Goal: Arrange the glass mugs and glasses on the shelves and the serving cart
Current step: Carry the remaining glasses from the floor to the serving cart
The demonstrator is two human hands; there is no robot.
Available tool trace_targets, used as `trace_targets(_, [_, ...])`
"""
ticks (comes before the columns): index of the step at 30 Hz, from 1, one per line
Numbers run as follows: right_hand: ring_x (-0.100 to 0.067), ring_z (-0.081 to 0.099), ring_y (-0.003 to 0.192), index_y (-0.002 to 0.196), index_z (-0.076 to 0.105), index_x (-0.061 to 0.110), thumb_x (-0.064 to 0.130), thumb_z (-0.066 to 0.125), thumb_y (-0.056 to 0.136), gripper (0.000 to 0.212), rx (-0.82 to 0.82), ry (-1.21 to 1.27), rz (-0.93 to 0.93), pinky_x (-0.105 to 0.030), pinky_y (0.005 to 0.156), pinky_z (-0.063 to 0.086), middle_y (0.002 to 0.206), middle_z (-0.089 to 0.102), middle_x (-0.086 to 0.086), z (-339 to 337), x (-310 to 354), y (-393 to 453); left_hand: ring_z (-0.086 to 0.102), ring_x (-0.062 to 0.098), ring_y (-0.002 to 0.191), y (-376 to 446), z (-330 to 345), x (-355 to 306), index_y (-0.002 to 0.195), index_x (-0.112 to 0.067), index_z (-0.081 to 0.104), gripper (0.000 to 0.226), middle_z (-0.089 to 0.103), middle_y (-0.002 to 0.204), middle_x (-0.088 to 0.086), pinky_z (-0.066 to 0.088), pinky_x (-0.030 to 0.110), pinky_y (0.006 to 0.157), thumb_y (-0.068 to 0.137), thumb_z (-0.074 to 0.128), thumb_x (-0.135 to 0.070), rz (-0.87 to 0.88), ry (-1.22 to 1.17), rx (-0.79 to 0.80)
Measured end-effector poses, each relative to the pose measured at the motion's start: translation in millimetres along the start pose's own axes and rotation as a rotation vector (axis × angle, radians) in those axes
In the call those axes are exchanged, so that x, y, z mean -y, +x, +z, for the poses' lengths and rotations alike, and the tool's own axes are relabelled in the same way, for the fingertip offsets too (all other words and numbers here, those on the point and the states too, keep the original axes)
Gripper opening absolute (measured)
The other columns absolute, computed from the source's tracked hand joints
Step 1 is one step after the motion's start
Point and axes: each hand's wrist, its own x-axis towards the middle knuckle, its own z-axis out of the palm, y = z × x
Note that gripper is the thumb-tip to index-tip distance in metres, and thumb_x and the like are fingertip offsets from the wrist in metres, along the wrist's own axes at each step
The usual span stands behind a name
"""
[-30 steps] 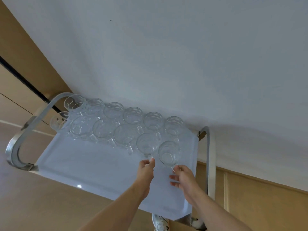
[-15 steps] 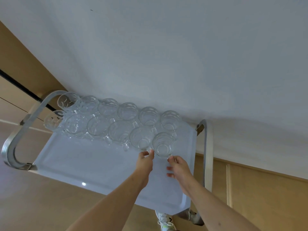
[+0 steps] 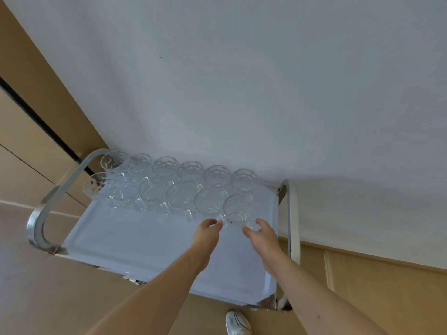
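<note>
Clear glass mugs [image 3: 183, 184] stand in two rows along the far edge of the white serving cart tray [image 3: 135, 240], mid-frame, against the white wall [image 3: 242, 81]. Left hand [image 3: 206, 234] pinches the handle of the second-last front mug [image 3: 209, 201]. Right hand [image 3: 261, 234], fingers curled, grips the handle of the nearest mug [image 3: 237, 207] at the row's right end. Chrome cart rails [image 3: 55, 197] flank both sides. White shoe [image 3: 238, 322] on the tan floor [image 3: 43, 298], bottom centre.
</note>
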Motion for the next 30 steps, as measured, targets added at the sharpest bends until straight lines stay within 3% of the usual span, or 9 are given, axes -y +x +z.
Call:
trace_targets(2, [-0.027, 0.044, 0.138, 0.154, 0.033, 0.025, 0.036, 0.064, 0.097, 0.066, -0.014, -0.009, -0.038, -0.035, 0.103, 0.04, 0.157, 0.038, -0.007, -3, 2, -11, 0.057, 0.017, 0.095, -11, -3, -6, 0.128, -0.02, 0.06, 0.035, 0.061, 0.11, -0.004, 0.047, 0.036, 0.089, 0.099, 0.057, -0.039, 0.056, 0.045, 0.007])
trace_targets(7, [-0.025, 0.042, 0.14, 0.151, 0.039, 0.03, 0.039, 0.066, 0.095, 0.063, -0.095, -0.042, -0.179, -0.037, 0.105, 0.041, 0.156, 0.04, -0.004, -12, 9, -55, 0.053, 0.017, 0.107, -50, -11, -19, 0.138, -0.025, 0.054, 0.045, 0.055, 0.137, 0.002, 0.043, 0.032, 0.088, 0.097, 0.058, -0.044, 0.278, 0.261, 0.039])
trace_targets(11, [-0.022, 0.041, 0.141, 0.152, 0.038, 0.028, 0.04, 0.066, 0.095, 0.065, -0.217, -0.15, -0.278, -0.035, 0.11, 0.038, 0.156, 0.041, -0.001, -32, -6, -103, 0.055, 0.024, 0.122, -86, -4, -20, 0.141, -0.023, 0.052, 0.049, 0.055, 0.14, 0.007, 0.047, 0.036, 0.099, 0.098, 0.057, -0.045, 0.535, 0.531, 0.079])
trace_targets(23, [-0.022, 0.042, 0.14, 0.152, 0.04, 0.029, 0.043, 0.064, 0.094, 0.064, -0.589, -0.152, -0.235, -0.038, 0.113, 0.038, 0.153, 0.044, -0.002, -137, -78, -224, 0.044, 0.025, 0.137, -200, 91, -19, 0.144, -0.025, 0.051, 0.049, 0.051, 0.148, 0.001, 0.038, 0.04, 0.113, 0.099, 0.056, -0.043, 1.057, 0.804, 0.321])
trace_targets(30, [-0.019, 0.054, 0.128, 0.15, 0.041, 0.033, 0.044, 0.065, 0.093, 0.063, -0.718, 0.014, -0.174, -0.031, 0.1, 0.048, 0.149, 0.047, 0.001, -208, -138, -283, 0.039, 0.025, 0.139, -270, 172, 0, 0.145, -0.029, 0.05, 0.049, 0.049, 0.149, 0.002, 0.036, 0.041, 0.115, 0.099, 0.056, -0.046, 1.193, 0.868, 0.485])
